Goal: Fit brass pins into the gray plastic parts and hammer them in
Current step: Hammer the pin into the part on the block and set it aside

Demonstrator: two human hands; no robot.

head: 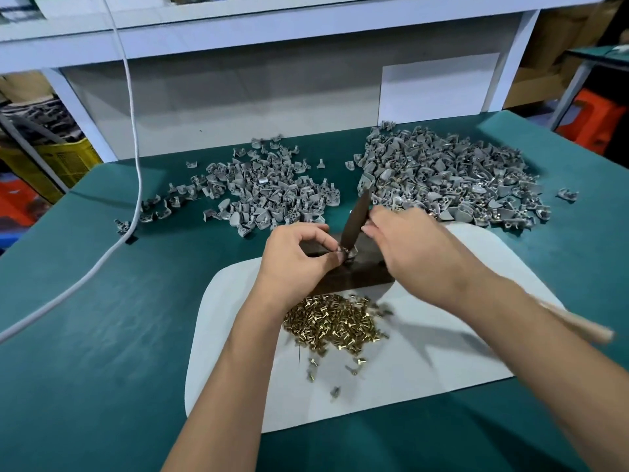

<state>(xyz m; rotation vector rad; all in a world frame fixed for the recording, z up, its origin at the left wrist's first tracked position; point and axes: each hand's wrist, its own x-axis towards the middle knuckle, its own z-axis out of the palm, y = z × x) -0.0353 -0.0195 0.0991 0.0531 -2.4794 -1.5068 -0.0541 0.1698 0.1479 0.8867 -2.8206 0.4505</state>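
My left hand [296, 260] pinches a small gray plastic part [350, 255] on a dark metal block [354, 277]. My right hand [408, 247], blurred, grips a hammer. Its dark head [355, 219] stands over the part, with its lower end at the part. Its wooden handle [578, 323] sticks out past my right forearm. A heap of brass pins [333, 323] lies on a white mat [425, 356] just in front of the block. Whether a pin sits in the held part is hidden by my fingers.
Two piles of gray parts lie on the green table [102, 335]: a looser one at back left [265, 192] and a denser one at back right [452, 178]. A white cable [136, 185] runs down the left side. A white shelf frame [238, 32] stands behind.
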